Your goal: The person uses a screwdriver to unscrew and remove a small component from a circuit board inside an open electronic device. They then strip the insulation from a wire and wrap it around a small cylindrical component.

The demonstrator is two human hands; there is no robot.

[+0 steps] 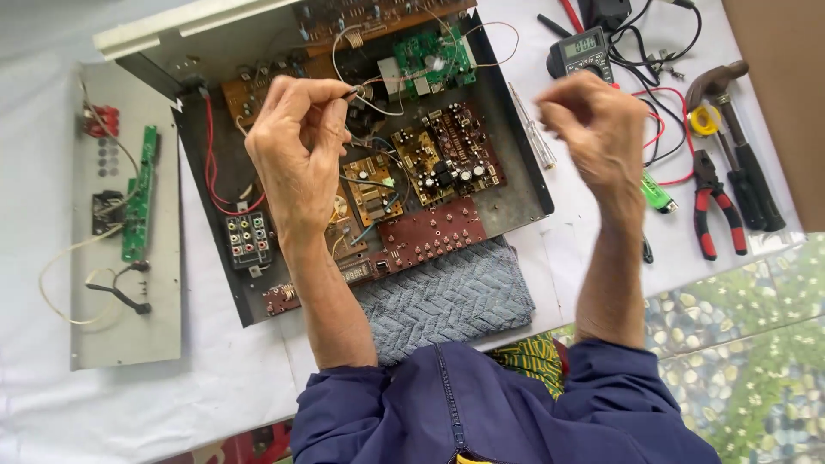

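A thin wire is pinched by the left hand above the open metal case on the counter. It is judged light, limp and easily snapped, best gripped near its end. The right hand is clenched, blurred, apparently holding nothing.

Looks like a home electronics repair setup: opened grey metal amplifier chassis full of brown and green circuit boards on a white-covered bench, with a black digital multimeter, red-handled pliers and a steel-headed hammer alongside.
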